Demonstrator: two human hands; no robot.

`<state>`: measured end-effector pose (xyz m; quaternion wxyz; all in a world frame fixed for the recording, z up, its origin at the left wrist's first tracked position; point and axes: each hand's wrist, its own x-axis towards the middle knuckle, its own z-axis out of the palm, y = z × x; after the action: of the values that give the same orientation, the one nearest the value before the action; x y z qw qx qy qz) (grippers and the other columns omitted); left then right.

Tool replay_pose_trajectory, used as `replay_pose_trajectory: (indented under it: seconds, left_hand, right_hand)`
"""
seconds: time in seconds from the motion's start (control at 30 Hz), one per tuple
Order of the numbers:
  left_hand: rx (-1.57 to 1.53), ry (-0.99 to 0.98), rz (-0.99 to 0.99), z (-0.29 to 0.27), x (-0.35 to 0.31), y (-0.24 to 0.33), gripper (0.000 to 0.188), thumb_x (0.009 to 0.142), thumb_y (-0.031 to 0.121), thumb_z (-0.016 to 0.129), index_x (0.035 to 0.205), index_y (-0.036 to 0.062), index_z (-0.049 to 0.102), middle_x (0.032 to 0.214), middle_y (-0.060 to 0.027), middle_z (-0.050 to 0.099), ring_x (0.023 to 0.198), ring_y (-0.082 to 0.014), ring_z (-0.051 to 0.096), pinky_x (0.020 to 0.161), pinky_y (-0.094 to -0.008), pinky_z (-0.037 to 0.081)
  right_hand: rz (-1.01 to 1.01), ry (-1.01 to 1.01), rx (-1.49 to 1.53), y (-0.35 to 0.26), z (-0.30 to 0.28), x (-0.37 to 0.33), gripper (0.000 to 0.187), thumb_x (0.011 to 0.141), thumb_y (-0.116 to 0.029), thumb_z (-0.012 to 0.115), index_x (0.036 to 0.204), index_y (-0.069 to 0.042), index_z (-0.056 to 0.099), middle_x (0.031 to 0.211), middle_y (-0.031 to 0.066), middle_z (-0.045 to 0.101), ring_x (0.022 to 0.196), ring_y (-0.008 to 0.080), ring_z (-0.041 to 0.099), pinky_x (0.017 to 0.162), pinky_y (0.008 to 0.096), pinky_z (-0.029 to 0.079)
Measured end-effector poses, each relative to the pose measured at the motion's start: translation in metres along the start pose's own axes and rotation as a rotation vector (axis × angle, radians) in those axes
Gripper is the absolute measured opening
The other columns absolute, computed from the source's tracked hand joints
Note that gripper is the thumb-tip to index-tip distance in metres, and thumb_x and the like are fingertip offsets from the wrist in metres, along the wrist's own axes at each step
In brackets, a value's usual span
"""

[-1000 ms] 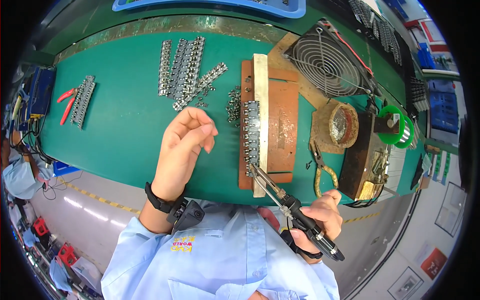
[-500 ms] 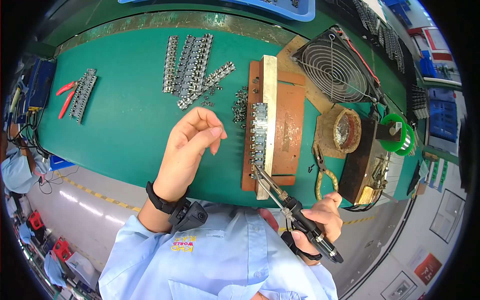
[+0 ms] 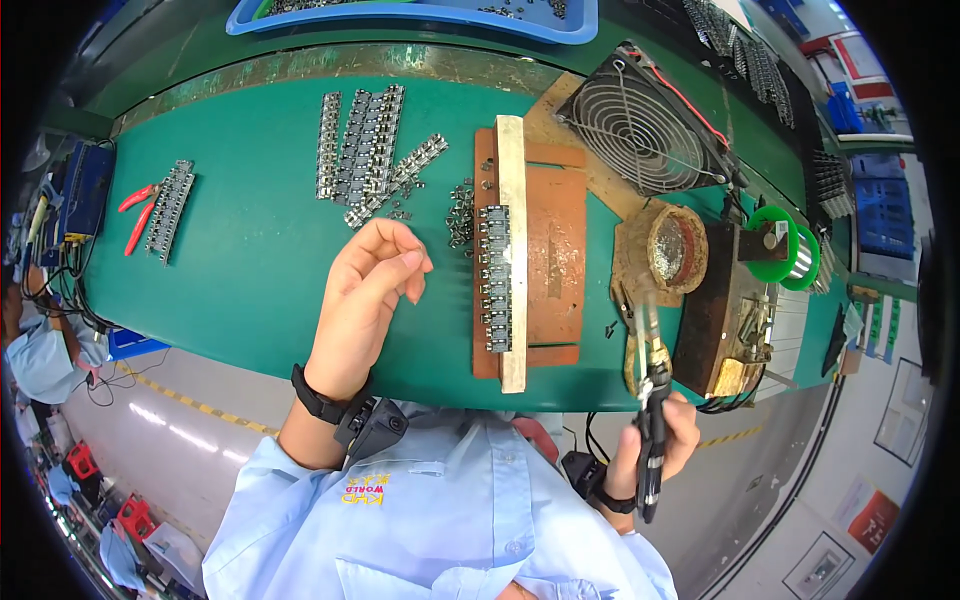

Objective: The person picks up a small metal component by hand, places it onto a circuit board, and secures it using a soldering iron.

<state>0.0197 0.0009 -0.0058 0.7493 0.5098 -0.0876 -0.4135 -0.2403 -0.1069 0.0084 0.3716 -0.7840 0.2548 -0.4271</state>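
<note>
My right hand (image 3: pixel 672 440) grips a black soldering iron (image 3: pixel 652 425) with a thin metal tube alongside its tip. The blurred tip points toward the round pot (image 3: pixel 678 247) and lies over the pliers. My left hand (image 3: pixel 365 295) hovers over the green mat with fingers curled and thumb against them; nothing shows between them. To its right is a reddish-brown fixture (image 3: pixel 555 260) with a pale metal bar (image 3: pixel 512 180). A row of small dark circuit boards (image 3: pixel 495 280) lies along that bar. Loose small metal parts (image 3: pixel 461 215) are heaped beside the fixture.
Strips of small boards (image 3: pixel 370 140) lie at the back. Red-handled pliers (image 3: pixel 140 220) sit by another strip (image 3: pixel 170 212) at left. A fan (image 3: pixel 645 125), green solder spool (image 3: pixel 775 245) and yellow-handled pliers (image 3: pixel 630 365) stand right. A blue tray (image 3: pixel 420 18) is at the far edge.
My right hand has swung the soldering iron away from the row of boards, to the right toward the pot. My left hand keeps its curled pose. The whole view has shifted slightly.
</note>
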Motion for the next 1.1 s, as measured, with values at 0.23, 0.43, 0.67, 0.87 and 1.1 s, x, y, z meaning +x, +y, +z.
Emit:
replay_pose_trajectory:
  seconds: [0.23, 0.43, 0.67, 0.87, 1.1]
  left_hand:
    - [0.02, -0.006, 0.025, 0.0, 0.002, -0.002, 0.004, 0.083, 0.006, 0.05, 0.086, 0.0038, 0.049, 0.078, -0.003, 0.052, 0.066, -0.0091, 0.046, 0.061, -0.0218, 0.037]
    - [0.647, 0.019, 0.259, -0.001, -0.004, 0.003, 0.012, 0.081, 0.002, 0.053, 0.093, 0.0009, 0.05, 0.083, -0.0062, 0.054, 0.072, -0.0153, 0.052, 0.068, -0.025, 0.041]
    - [1.612, 0.064, 0.673, -0.005, 0.003, 0.033, 0.026, 0.075, 0.001, 0.058, 0.099, -0.0008, 0.05, 0.091, -0.0134, 0.052, 0.078, -0.0292, 0.053, 0.07, -0.0346, 0.045]
    - [1.587, 0.03, 0.634, 0.005, 0.018, 0.018, 0.029, 0.073, -0.001, 0.059, 0.1, -0.0006, 0.05, 0.093, -0.016, 0.051, 0.084, -0.0336, 0.053, 0.071, -0.0397, 0.045]
    - [1.406, -0.153, 0.515, 0.008, 0.03, 0.015, 0.027, 0.074, -0.004, 0.057, 0.1, 0.0011, 0.051, 0.088, -0.0125, 0.05, 0.074, -0.0253, 0.056, 0.064, -0.0323, 0.046]
  right_hand:
    - [0.254, 0.082, -0.161, 0.006, 0.013, -0.003, 0.039, 0.073, 0.003, 0.061, 0.108, -0.003, 0.047, 0.098, 0.0096, 0.046, 0.086, 0.0195, 0.047, 0.077, 0.0302, 0.04]
    - [0.074, -0.028, -0.104, 0.016, 0.023, -0.007, 0.04, 0.07, 0.0, 0.066, 0.107, -0.004, 0.049, 0.094, 0.0125, 0.049, 0.082, 0.0232, 0.05, 0.073, 0.0326, 0.042]
    - [-0.117, -0.052, -0.133, 0.036, 0.026, -0.015, 0.042, 0.066, -0.003, 0.069, 0.104, -0.004, 0.051, 0.087, 0.0154, 0.051, 0.075, 0.027, 0.051, 0.068, 0.0346, 0.043]
    - [-0.121, -0.041, -0.145, 0.035, 0.025, -0.016, 0.04, 0.067, -0.004, 0.07, 0.103, -0.004, 0.052, 0.087, 0.0152, 0.051, 0.074, 0.0269, 0.051, 0.067, 0.0345, 0.043]
    - [-0.153, -0.042, -0.159, 0.036, 0.027, -0.016, 0.039, 0.068, -0.006, 0.071, 0.103, -0.004, 0.052, 0.086, 0.015, 0.052, 0.073, 0.0267, 0.052, 0.066, 0.0342, 0.042]
